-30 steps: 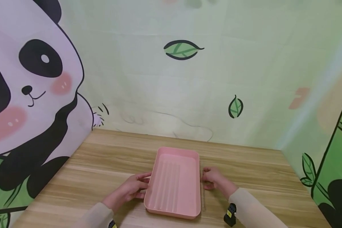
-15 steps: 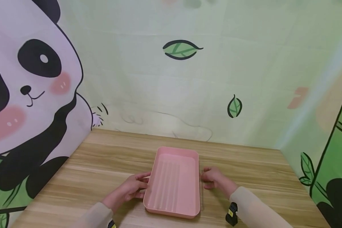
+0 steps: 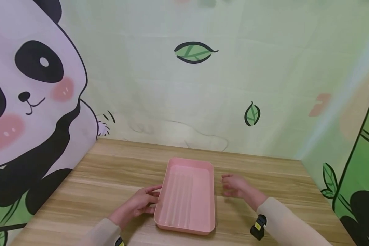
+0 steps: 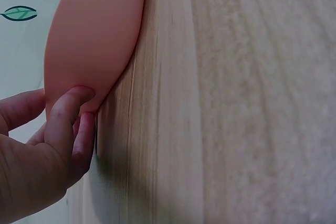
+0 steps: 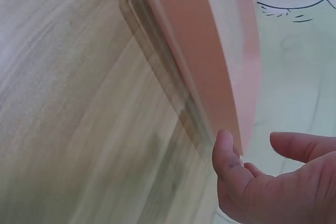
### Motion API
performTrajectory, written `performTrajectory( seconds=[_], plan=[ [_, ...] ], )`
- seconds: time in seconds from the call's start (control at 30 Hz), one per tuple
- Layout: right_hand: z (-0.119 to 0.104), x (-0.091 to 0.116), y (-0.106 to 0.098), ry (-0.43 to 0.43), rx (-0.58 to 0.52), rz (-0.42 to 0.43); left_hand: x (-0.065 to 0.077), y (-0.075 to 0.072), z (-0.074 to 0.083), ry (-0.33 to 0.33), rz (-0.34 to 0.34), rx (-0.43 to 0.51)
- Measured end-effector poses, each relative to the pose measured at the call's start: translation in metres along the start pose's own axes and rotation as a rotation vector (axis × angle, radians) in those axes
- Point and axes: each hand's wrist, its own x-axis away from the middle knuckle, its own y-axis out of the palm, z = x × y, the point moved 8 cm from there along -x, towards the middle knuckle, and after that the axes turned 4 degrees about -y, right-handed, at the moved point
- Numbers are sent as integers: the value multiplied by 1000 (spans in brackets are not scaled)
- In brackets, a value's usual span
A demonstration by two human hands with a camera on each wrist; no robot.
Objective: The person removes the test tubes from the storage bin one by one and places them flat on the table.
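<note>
A shallow pink tray [image 3: 203, 198] stands on the wooden table. Inside, along its left half, several clear tubes [image 3: 179, 201] lie side by side lengthwise. Against the tray's outer right wall lies another clear tube [image 5: 168, 51] with a rounded end, plain in the right wrist view. My left hand [image 3: 141, 202] rests its fingertips on the tray's outer left wall; in the left wrist view the bent fingers [image 4: 84, 140] touch that pink side near its lower edge. My right hand [image 3: 236, 186] is just right of the tray, fingers relaxed and holding nothing.
The wooden table [image 3: 126, 164] reaches back to a light green cloth backdrop [image 3: 160, 85] printed with leaves. A printed panda [image 3: 43, 85] covers the left side, and green bamboo [image 3: 356, 171] is drawn on the right.
My right hand has drawn away to the right, letting go of the loose clear tube. That tube has shifted left against the tray. My left hand stays at the tray's left wall.
</note>
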Motion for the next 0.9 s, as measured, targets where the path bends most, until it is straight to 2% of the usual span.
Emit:
performTrajectory(
  seconds=[0.13,0.57,0.9],
  plan=[
    [-5,4,-1,9,14,-2,0,0,0,-1,-11,-4],
    [-35,22,2,-78,33,-72,-1,2,0,25,-56,10],
    [-49,27,15,-67,42,-128,-1,2,1,20,-55,8]
  ],
)
